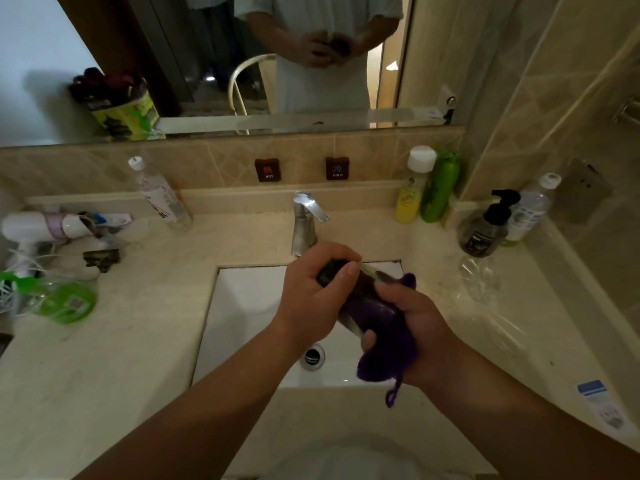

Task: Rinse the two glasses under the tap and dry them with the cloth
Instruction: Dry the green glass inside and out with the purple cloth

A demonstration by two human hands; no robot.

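Observation:
Over the white sink [242, 306], my left hand [311, 299] grips one end of a clear glass [346, 271] that lies tilted between both hands. My right hand [412, 323] holds a purple cloth [381, 341] wrapped round the glass's other end; a purple loop hangs below it. The second clear glass [479, 277] stands on the counter to the right of the sink. The chrome tap [304, 223] rises behind my hands, and I see no water running from it.
Yellow and green bottles [429, 192], a black pump bottle [485, 226] and a water bottle [530, 209] stand at the back right. Another water bottle [162, 195], a white hair dryer [45, 226] and a green object [65, 303] crowd the left counter. A mirror hangs above.

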